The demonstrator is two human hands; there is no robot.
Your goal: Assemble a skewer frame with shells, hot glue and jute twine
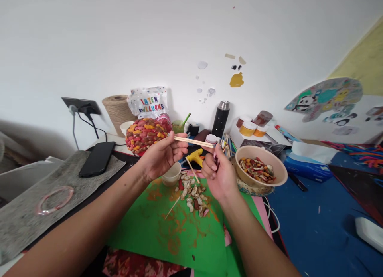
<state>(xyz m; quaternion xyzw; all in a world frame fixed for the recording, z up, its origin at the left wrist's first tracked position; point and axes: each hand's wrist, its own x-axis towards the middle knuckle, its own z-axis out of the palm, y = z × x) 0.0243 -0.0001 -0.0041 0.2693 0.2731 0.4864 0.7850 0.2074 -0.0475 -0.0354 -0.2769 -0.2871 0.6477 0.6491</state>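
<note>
- Behind the work surface, a white wall (119, 37) bore small stickers and torn patches, with a yellow area at the far right.
- The left hand (164, 154) was turned partly palm up, its thumb and forefinger pinched narrow on the left end of a pair of pale wooden sticks (194, 141); its other fingers curled loosely.
- The right hand (220, 173) had its fingers folded in, the thumb raised at the sticks' right end. They closed round a small pinkish thing (215, 156), too hidden to name; one cannot tell whether they gripped the sticks too.
- Held above the table between both hands, the sticks lay side by side, their long axis running left to right and dipping slightly towards the right hand.
- Under the hands lay a green sheet (134, 233), smeared brown, with a pile of peanut shells (194, 191), a thin loose stick (172, 207) and a white cup (171, 175).
- Another stick (192, 170) slanted in front of a yellow tool (196, 157).
- To the right stood a beige bowl (279, 164) of coloured shells (257, 169); to the left, a ball (146, 135) covered in red, yellow and brown pieces.
- Farther back were a twine spool (116, 113), a balloon packet (149, 101) and a black flask (220, 120).
</note>
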